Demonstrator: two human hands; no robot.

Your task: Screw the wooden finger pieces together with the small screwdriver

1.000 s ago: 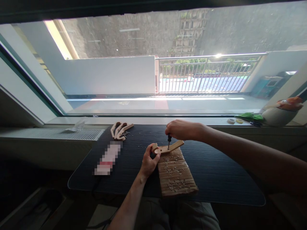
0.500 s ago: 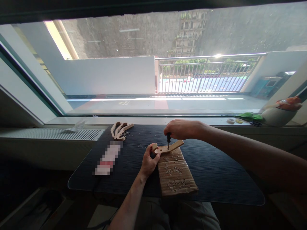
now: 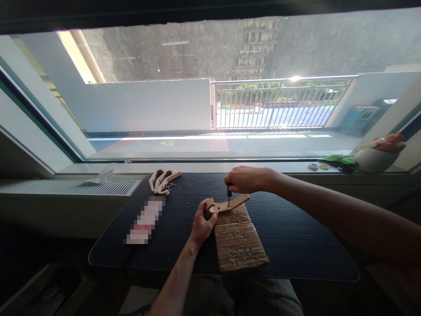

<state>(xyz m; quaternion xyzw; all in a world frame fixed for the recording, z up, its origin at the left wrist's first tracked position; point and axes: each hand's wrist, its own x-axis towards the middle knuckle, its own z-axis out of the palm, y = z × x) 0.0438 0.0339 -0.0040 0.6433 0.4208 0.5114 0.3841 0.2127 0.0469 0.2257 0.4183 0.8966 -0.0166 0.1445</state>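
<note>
Fingers clenched both sides: left hand pinching curved end of wooden piece, right hand wrapped over screwdriver. Dark tabletop beneath fingers; pitted cardboard sheet just below them, likely shielding surface. Piece lies between hands on cardboard's far edge, braced against twisting. Screwdriver upright, tip on piece.

I see a pale, curved wooden piece lying flat across the far end of the cardboard sheet, hooked end to the left. A small dark-handled screwdriver stands upright, tip on its middle.
</note>
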